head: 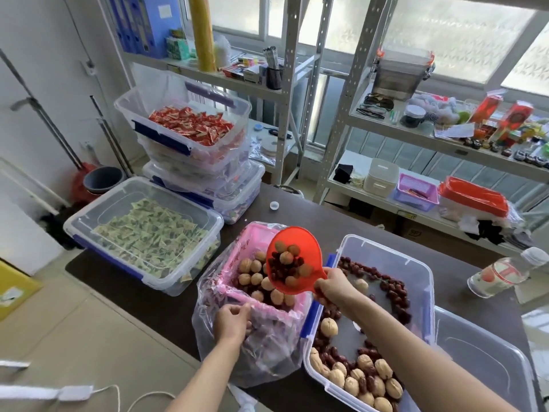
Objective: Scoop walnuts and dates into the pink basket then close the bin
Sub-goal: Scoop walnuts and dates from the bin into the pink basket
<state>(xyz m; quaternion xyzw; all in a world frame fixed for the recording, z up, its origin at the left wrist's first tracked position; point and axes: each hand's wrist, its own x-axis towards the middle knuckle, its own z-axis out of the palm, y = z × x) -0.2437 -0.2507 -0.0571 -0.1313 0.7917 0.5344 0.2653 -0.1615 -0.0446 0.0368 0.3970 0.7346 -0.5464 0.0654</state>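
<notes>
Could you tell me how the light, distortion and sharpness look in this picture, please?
Head view: daylight through the frosted windows behind the shelves washes out the top of the frame; the wide lens bends the shelf posts and stretches the edges; the scoop and walnuts read clearly, though the whole frame is slightly soft.

We cannot see the pink basket's [237, 263] outer walls: a clear plastic bag [219, 346] wraps them. The right hand [334, 288] covers the red scoop's [292, 260] handle. The open bin [386, 307] runs off the lower frame edge, as does the lid [487, 358] at lower right. Print on the bag is too blurred to read.
</notes>
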